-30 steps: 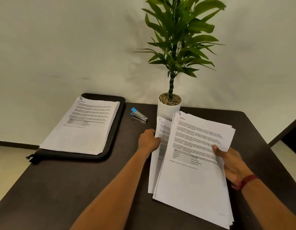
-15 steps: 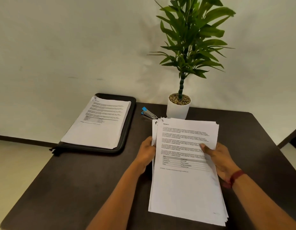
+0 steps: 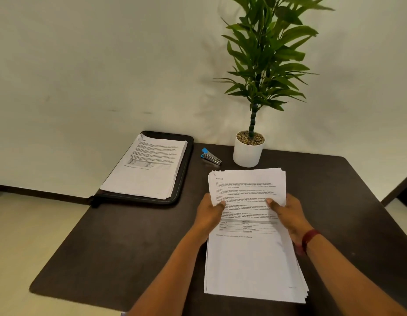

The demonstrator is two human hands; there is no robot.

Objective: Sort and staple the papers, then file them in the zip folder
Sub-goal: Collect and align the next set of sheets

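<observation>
A thick stack of printed papers (image 3: 250,258) is in front of me, headed "Section 2" with a table halfway down. My left hand (image 3: 209,213) grips its left edge, thumb on top. My right hand (image 3: 287,215) grips the right edge the same way. The sheets' lower edges are slightly fanned. A second paper stack (image 3: 148,167) lies on a black zip folder (image 3: 184,179) at the table's back left. A small blue and silver stapler (image 3: 210,156) lies between the folder and the plant pot.
A white pot (image 3: 247,153) with a tall green plant stands at the back of the dark table (image 3: 129,247), just beyond the held papers. The wall is close behind. The floor drops away left of the table.
The two offset parts of the stack have been brought together into one squared pile. Both hands now grip its sides higher up, and the pile has turned straight.
</observation>
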